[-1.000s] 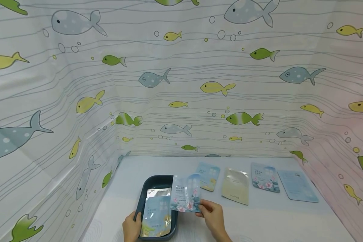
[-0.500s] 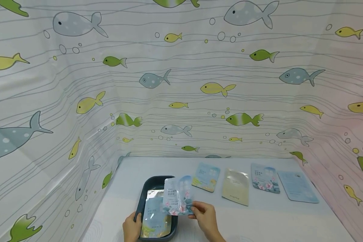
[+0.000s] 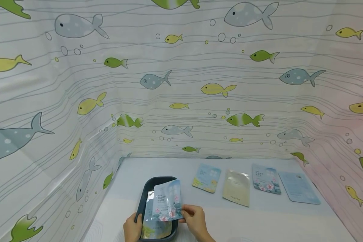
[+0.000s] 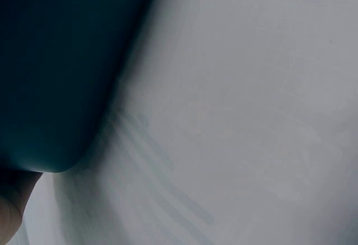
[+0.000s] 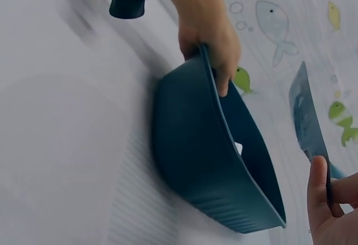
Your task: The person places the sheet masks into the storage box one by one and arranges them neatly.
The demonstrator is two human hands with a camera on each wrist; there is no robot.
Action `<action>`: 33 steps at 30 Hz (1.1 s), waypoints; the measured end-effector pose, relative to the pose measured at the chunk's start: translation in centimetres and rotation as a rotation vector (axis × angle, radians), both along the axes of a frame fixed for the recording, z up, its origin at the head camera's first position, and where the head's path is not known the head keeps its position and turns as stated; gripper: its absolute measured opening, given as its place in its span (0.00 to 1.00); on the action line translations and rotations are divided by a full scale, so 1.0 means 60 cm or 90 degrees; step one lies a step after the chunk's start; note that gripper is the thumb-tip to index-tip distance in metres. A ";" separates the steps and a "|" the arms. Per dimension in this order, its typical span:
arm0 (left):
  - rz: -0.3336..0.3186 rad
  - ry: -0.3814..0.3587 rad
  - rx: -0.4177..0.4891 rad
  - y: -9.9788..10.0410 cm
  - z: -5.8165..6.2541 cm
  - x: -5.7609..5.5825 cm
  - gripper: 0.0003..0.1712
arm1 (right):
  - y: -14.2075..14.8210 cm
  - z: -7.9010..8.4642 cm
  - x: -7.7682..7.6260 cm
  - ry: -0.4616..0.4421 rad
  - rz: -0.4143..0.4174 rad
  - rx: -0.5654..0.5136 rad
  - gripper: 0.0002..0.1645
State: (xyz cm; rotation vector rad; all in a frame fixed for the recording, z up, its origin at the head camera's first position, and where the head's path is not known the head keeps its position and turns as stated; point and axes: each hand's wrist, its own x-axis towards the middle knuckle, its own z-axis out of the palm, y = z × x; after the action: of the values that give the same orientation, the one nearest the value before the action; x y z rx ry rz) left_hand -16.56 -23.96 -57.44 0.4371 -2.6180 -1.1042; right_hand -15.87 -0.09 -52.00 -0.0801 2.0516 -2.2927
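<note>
A dark blue plastic bin (image 3: 143, 198) stands on the table, and my left hand (image 3: 132, 227) grips its near left rim. The right wrist view shows that left hand (image 5: 210, 29) with its fingers over the rim. Between thumb and fingers my right hand (image 3: 195, 220) pinches the lower right corner of a face mask packet (image 3: 166, 198), pale blue with pink flowers. This packet is tilted above the bin's opening. Below it in the bin lies a light blue and yellow packet (image 3: 157, 230), partly covered. The left wrist view catches only the bin's dark outer wall (image 4: 61, 71).
To the right on the white table (image 3: 260, 225) lie a blue-yellow packet (image 3: 207, 178), a gold packet (image 3: 236, 188), a flowered packet (image 3: 266, 179) and a plain light blue packet (image 3: 299, 186). A fish-patterned curtain (image 3: 181, 114) encloses the back and sides.
My right hand has carried the flowered face mask packet leftward and slightly nearer, from the bin's right edge to over its opening. My left hand stays on the rim.
</note>
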 end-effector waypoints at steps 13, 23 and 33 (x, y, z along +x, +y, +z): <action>0.007 0.036 -0.028 0.000 -0.001 0.002 0.07 | -0.024 0.001 -0.003 0.008 -0.003 -0.008 0.09; 0.018 0.043 -0.039 -0.001 -0.004 0.000 0.07 | -0.036 -0.018 -0.007 -0.003 -0.015 -0.001 0.09; 0.013 0.032 -0.014 0.005 -0.001 -0.001 0.07 | -0.046 -0.034 -0.009 -0.001 -0.027 0.049 0.09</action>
State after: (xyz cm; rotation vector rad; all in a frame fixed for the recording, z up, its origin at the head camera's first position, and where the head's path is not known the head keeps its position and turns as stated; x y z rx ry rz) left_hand -16.63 -23.69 -57.50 0.4245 -2.5748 -1.0655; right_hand -16.41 -2.82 -54.01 -0.0318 2.1582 -2.2345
